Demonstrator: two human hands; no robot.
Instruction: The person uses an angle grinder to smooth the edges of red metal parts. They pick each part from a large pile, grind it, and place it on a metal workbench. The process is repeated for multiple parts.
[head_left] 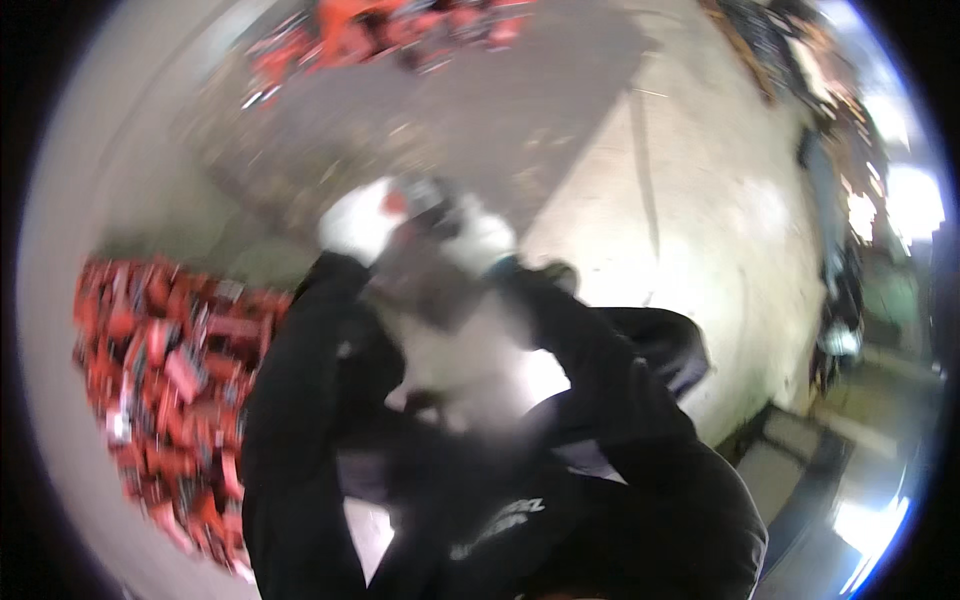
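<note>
My left hand (358, 222), in a white glove, is in front of me at the end of a black sleeve. Close beside it is my right hand (487, 236), also in a white glove. Between them they hold a dark and red part (432, 212), closed around it from both sides. Motion blur smears the fingers, and the part's exact kind does not show. A grey-brown blocky shape (432, 280) hangs just below the hands; whether it belongs to the held part I cannot tell.
A large heap of red parts (180, 380) lies to my left. More red-orange pieces (400, 30) lie at the far side of a dark, worn floor patch (480, 110). Pale concrete (700, 180) runs along the right, with dark clutter (835, 200) past it.
</note>
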